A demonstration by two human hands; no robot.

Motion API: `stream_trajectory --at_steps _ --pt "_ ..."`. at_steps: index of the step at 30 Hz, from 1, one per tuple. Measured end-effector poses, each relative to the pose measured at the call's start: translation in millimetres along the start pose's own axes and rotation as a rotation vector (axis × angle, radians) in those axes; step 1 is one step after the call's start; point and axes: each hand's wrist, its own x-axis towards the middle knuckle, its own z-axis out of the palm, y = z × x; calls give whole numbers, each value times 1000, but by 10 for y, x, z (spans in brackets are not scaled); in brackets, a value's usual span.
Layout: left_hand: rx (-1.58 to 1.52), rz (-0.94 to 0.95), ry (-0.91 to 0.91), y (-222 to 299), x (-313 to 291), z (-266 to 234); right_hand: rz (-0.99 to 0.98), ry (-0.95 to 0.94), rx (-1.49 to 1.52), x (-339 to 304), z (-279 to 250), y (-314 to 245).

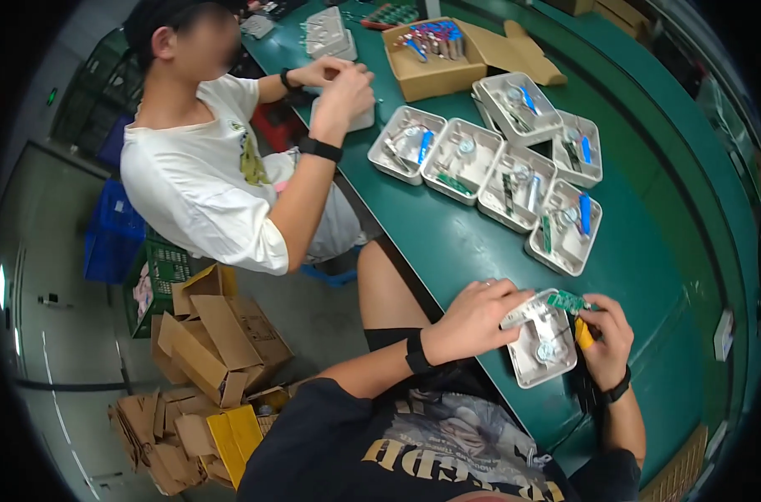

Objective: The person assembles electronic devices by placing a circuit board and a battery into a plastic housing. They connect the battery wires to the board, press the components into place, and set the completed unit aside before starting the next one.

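Before me on the table is a white plastic housing (527, 368), with a round pale-blue part (546, 350) fixed inside it. My left hand (478, 322) grips the housing's upper left rim, thumb inward and fingers over the edge. Over the far end of the housing, a small green circuit board (567, 301) is pinched between the fingertips of my right hand (610, 341). A yellow piece (583, 333), perhaps a tool handle, shows beneath those same fingers; the rest of it is hidden by the hand.
Several similar white housings (565, 261) with boards and blue parts stand farther up the green table (431, 243). Beyond them is an open cardboard box (435, 84) of blue-wrapped parts. A co-worker (205, 167) sits at the left, hands over another housing. Cartons (221, 335) lie on the floor.
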Motion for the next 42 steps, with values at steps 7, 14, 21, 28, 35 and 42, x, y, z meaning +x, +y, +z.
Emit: stream_trajectory --at_steps 7,14,21,28,35,42 --pt "-266 123 42 -87 180 -1 -177 -253 8 381 -39 -76" --pt "-295 78 15 -80 236 -33 -298 -326 -92 451 -44 -100" --pt "-184 160 190 4 205 -68 -338 -367 -182 465 -87 -92" --pt "-64 190 238 61 136 -66 -339 -308 -198 395 -37 -28" --pt "-109 76 235 114 80 26 -204 -282 -137 276 69 -75" --pt "153 200 246 224 17 85 -115 -331 -188 250 79 -139"
